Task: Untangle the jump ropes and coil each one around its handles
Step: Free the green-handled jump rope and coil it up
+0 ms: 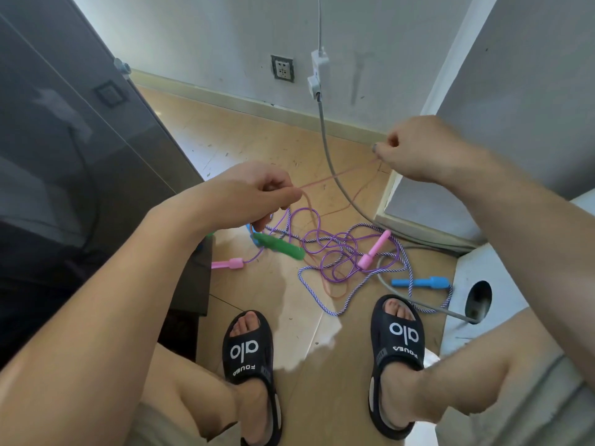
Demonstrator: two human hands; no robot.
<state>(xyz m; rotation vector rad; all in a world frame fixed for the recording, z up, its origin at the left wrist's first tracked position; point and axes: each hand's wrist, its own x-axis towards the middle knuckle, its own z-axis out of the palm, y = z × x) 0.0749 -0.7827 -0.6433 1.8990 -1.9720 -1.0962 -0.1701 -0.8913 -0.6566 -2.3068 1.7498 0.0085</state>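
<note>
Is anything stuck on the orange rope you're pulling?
Yes. The thin orange rope stretched between left hand and right hand runs down into the floor pile, where the purple rope and the blue-and-white braided rope cross it.

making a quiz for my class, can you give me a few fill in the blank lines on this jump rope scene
1. The left hand and right hand stretch a thin ____ rope between them.
2. The green handle hangs just below the ____ hand.
3. The blue handle lies on the floor by the person's ____ sandal.

Missing words: pink; left; right
</note>
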